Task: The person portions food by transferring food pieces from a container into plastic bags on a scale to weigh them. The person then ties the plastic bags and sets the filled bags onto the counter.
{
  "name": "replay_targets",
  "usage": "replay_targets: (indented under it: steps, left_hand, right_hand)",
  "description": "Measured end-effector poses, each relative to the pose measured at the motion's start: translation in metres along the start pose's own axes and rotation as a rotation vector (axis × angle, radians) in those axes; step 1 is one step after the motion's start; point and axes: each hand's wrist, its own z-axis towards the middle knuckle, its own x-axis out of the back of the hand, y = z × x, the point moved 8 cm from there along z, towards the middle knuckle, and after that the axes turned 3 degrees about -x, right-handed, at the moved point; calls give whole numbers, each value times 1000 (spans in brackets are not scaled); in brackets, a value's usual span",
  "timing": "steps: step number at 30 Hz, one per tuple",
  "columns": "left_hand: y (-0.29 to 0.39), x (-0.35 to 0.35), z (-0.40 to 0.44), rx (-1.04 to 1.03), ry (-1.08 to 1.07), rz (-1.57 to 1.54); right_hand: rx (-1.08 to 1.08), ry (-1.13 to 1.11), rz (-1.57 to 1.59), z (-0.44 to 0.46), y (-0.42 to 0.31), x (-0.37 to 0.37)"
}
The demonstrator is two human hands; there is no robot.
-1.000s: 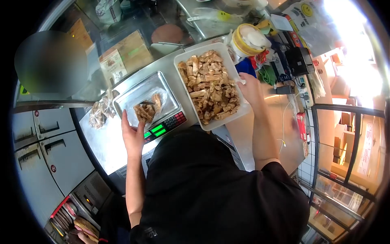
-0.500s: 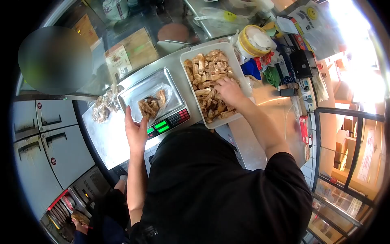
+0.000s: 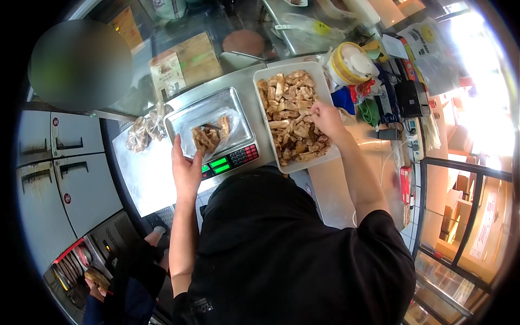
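My right hand (image 3: 328, 120) is over the right side of a white plastic tub (image 3: 328, 86), its fingers drawn together; whatever they hold is hidden. Brown chopped meat pieces (image 3: 291, 111), seemingly bony, fill the tub. To the left stands a digital scale (image 3: 242, 155) with a metal tray (image 3: 183, 111) and lit green displays. On that tray lies a clear plastic bag (image 3: 232, 120) with several similar pieces (image 3: 206, 139) in it. My left hand (image 3: 187, 172) is at the scale's near left corner, thumb and fingers apart, close to the bag; contact cannot be made out.
Knotted bags of brown pieces (image 3: 142, 134) sit left of the scale. A yellow-rimmed bucket (image 3: 349, 64) stands beyond the tub's right corner, near a black device (image 3: 410, 99). Behind the counter are glass panels. Another person's hand (image 3: 96, 290) shows at lower left.
My right hand has come up from among the meat pieces and shifted toward the tub's right rim, its fingers now closed. My left hand stays by the scale. The whole view has shifted slightly.
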Motion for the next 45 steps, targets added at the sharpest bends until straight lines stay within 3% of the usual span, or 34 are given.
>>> replay_targets:
  steps: [10,13,16,23,29,36,45]
  left_hand:
    - [-3,-3,2,76,-33,28]
    - [-2,-4,4,28,-11,34]
    - [-6,-7,6,54,-49,30]
    - [0,-7,7,38,-48,6]
    - [1,-4,5,36,-5,-13]
    - [-5,-2,5,17,14,53]
    - [-14,-4,3,28,31,68]
  right_hand:
    - [-246,48,718,5,26,21]
    - [-69,135,472,12,21,10]
    - [60,35,-112,11,-7,-9]
    - [124,14,-482,6,-39,-45]
    - [228,86,-603,3,-49,-48]
    - [228,-59,-595,8,-53,-43]
    - [346,-11,-606,5,-38,-56]
